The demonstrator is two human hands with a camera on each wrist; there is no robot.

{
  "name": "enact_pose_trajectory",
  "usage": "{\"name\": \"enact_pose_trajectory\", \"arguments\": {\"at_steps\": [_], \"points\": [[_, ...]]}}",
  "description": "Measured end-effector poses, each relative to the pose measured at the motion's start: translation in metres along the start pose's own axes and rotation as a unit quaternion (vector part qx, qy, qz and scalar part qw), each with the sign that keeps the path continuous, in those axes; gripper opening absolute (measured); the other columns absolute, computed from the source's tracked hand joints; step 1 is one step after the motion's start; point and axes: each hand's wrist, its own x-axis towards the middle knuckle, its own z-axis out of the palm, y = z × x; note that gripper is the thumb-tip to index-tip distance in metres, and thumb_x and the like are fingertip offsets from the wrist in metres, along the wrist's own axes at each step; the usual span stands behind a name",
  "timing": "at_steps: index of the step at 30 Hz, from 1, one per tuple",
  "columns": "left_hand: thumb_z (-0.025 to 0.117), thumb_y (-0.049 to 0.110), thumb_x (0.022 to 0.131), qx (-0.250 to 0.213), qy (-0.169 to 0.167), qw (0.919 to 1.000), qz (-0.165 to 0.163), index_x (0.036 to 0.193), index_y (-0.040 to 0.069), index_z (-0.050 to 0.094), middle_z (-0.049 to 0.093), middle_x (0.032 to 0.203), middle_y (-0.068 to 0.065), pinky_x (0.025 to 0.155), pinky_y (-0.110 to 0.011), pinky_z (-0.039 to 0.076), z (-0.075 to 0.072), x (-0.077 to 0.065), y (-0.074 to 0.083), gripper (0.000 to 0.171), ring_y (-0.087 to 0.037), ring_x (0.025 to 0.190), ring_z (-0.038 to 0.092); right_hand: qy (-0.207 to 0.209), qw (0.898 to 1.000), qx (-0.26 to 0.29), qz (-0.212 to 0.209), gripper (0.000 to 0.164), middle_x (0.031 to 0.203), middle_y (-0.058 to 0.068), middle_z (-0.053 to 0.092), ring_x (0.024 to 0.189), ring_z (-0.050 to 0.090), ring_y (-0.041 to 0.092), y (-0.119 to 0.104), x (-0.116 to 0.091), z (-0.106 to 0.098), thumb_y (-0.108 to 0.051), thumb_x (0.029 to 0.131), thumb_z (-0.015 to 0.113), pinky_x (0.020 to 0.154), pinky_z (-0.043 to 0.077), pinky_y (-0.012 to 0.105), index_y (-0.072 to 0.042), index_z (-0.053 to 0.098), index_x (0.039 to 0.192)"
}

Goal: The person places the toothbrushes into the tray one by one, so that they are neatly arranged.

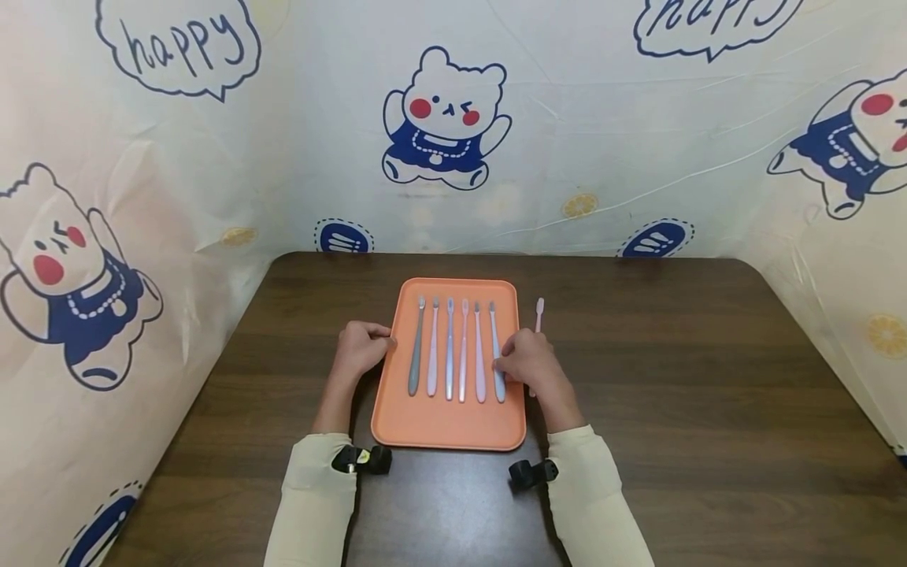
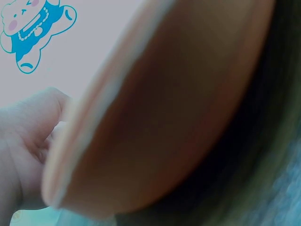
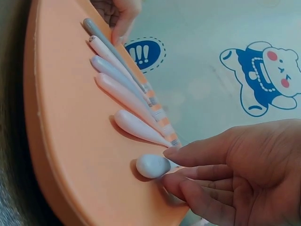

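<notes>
An orange tray lies on the table with several toothbrushes in a row, heads toward the far end. On its left rim my left hand holds the edge; in the left wrist view the tray's blurred side hides part of that hand. At the right end of the row, my right hand pinches a light blue toothbrush by its handle, seen in the right wrist view between thumb and fingers. A pink toothbrush shows just right of the tray, partly hidden by the right hand.
The dark wooden table extends to both sides of the tray. A pale printed sheet with cartoon bears rises behind it and at the sides. A small black device is strapped to each wrist over cream sleeves.
</notes>
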Motion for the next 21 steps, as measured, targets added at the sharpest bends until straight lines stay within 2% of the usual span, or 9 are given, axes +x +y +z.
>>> {"name": "enact_pose_trajectory", "arguments": {"at_steps": [4, 9, 16, 21], "points": [[0.067, 0.014, 0.09, 0.003, 0.0, 1.0, 0.001, 0.109, 0.0, 0.078, 0.078, 0.102, -0.02, 0.075, -0.033, 0.057, 0.0, 0.0, 0.0, 0.027, -0.024, 0.085, 0.073, -0.004, 1.0, 0.002, -0.003, 0.017, 0.073, 0.009, 0.069, 0.057, 0.065, 0.012, 0.001, 0.0, -0.001, -0.015, 0.088, 0.078, 0.054, 0.051, 0.023, 0.0, 0.074, 0.096], [0.067, 0.014, 0.088, 0.011, 0.008, 0.9999, 0.001, 0.109, -0.001, 0.078, 0.077, 0.105, -0.02, 0.079, -0.036, 0.057, 0.0, -0.001, 0.001, 0.027, -0.026, 0.091, 0.071, -0.009, 1.0, 0.015, -0.008, 0.018, 0.08, 0.011, 0.073, 0.06, 0.068, 0.011, 0.003, 0.002, 0.0, -0.013, 0.089, 0.077, 0.058, 0.055, 0.024, 0.001, 0.073, 0.1], [0.067, 0.015, 0.089, 0.011, 0.004, 0.9999, -0.004, 0.11, -0.001, 0.077, 0.077, 0.105, -0.02, 0.08, -0.036, 0.057, 0.0, -0.001, 0.002, 0.028, -0.027, 0.092, 0.071, -0.011, 0.999, 0.042, -0.017, 0.017, 0.082, 0.012, 0.073, 0.061, 0.067, 0.012, 0.006, 0.0, 0.0, -0.013, 0.09, 0.075, 0.058, 0.055, 0.023, 0.001, 0.075, 0.101], [0.067, 0.015, 0.089, 0.008, 0.003, 1.0, -0.004, 0.11, 0.0, 0.077, 0.077, 0.104, -0.019, 0.077, -0.034, 0.057, 0.001, 0.0, 0.001, 0.028, -0.025, 0.089, 0.071, 0.007, 0.997, 0.065, -0.04, 0.019, 0.086, 0.013, 0.073, 0.065, 0.067, 0.013, 0.013, 0.0, -0.003, -0.014, 0.093, 0.07, 0.06, 0.055, 0.025, 0.001, 0.076, 0.104]]}}
